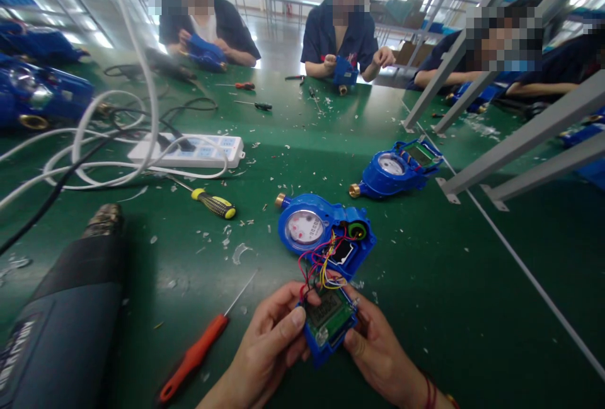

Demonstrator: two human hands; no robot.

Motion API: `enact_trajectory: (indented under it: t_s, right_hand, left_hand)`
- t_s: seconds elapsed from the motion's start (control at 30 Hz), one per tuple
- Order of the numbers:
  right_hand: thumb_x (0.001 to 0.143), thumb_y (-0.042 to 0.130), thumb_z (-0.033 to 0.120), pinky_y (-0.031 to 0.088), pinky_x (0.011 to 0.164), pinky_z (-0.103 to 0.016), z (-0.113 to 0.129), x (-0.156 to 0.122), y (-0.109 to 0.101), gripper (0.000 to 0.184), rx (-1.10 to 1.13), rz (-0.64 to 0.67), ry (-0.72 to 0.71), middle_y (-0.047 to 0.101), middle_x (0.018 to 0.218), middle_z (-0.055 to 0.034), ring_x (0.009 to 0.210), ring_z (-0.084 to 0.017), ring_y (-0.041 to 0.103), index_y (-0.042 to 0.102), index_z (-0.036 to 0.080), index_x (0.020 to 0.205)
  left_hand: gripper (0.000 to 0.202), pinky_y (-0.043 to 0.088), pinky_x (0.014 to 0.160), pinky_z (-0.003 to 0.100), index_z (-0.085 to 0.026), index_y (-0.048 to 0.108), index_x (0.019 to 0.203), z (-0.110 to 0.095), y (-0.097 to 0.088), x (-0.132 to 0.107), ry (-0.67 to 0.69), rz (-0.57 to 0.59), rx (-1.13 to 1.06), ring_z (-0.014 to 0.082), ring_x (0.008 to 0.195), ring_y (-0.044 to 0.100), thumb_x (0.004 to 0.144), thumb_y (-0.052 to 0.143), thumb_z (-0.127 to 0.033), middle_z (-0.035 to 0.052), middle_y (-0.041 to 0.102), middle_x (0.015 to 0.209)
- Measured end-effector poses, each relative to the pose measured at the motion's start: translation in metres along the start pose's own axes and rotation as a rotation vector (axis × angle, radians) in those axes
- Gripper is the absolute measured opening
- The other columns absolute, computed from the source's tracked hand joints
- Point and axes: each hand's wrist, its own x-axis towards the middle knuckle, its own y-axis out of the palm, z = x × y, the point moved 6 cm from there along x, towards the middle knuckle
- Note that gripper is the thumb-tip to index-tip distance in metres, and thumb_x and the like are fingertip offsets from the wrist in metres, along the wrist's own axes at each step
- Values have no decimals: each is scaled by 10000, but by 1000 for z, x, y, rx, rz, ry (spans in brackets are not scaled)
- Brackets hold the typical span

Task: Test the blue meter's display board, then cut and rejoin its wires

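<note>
Both my hands grip a small blue electronics module [329,324] with a green circuit board and an LCD screen. My left hand [271,346] pinches its left side, thumb on the board. Around the module's right edge my right hand [378,352] is closed. Red, yellow and black wires [321,264] run from the module up into an opened blue water meter [326,232] with a round dial, lying on the green table [472,308] just beyond my hands.
An orange-handled screwdriver [193,355] lies left of my hands, a dark heat gun [61,327] further left. A yellow-black screwdriver [212,203], white power strip [189,150] with cables, a second blue meter [397,169] and plastic scraps lie beyond. Several people work across the table; grey frame bars [520,138] at right.
</note>
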Motion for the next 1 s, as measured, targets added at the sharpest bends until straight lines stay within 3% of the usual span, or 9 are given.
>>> enact_trajectory:
  t_s: [0.23,0.37,0.5,0.6,0.67,0.73,0.87,1.0]
  right_hand:
    - [745,703,361,296,1046,-405,1,2,4,631,110,-41,-12,517,1295,-87,1225,-240,432,439,242,1306]
    - [719,730,354,338,1021,-386,2,2,4,648,123,-43,-10,539,1271,-83,1195,-235,469,450,245,1293]
    - [677,769,324,419,948,-341,5,1,3,674,69,-58,-10,576,1220,-78,1119,-229,540,466,245,1274]
    - [629,808,251,461,894,-302,7,1,3,683,34,-91,-14,599,1188,-56,1069,-213,576,497,273,1237]
    - [610,820,243,461,893,-297,7,1,3,685,52,-111,-23,604,1181,-48,1065,-211,578,510,282,1221]
    - [634,802,291,437,928,-317,3,0,3,652,109,-122,-27,603,1185,-54,1089,-216,561,515,277,1219]
    - [701,742,349,376,991,-367,-4,-1,4,550,211,-131,9,601,1197,-74,1126,-227,534,537,251,1201]
    - [695,747,342,365,999,-372,-3,-1,7,537,234,-114,77,615,1179,-70,1103,-222,550,554,247,1187]
  left_hand:
    - [299,422,518,212,-170,548,1101,-1,4,-1,-69,40,-128,35,429,454,893,404,-328,54,586,837]
    - [368,429,515,220,-194,504,1114,-5,7,0,-54,40,-142,81,439,508,921,268,-400,45,599,727]
    - [332,349,414,171,-179,522,867,-2,-7,-2,-21,-127,33,91,437,482,897,340,-455,-2,539,589]
    - [355,371,478,175,-170,497,741,-1,-13,-7,16,-202,254,84,478,455,889,369,-466,-12,509,553]
    - [329,360,497,167,-171,486,758,0,-12,-11,14,-229,339,65,472,432,878,406,-466,-22,512,564]
    - [324,322,451,154,-187,471,887,3,-5,-12,-7,-214,310,47,460,418,813,521,-499,-24,550,651]
    - [628,284,390,124,-226,365,1081,2,11,-10,11,-108,177,38,480,426,633,740,-458,1,591,803]
    - [353,281,376,126,-210,419,925,-3,10,-5,49,-72,93,-8,352,308,738,677,-362,-80,516,598]
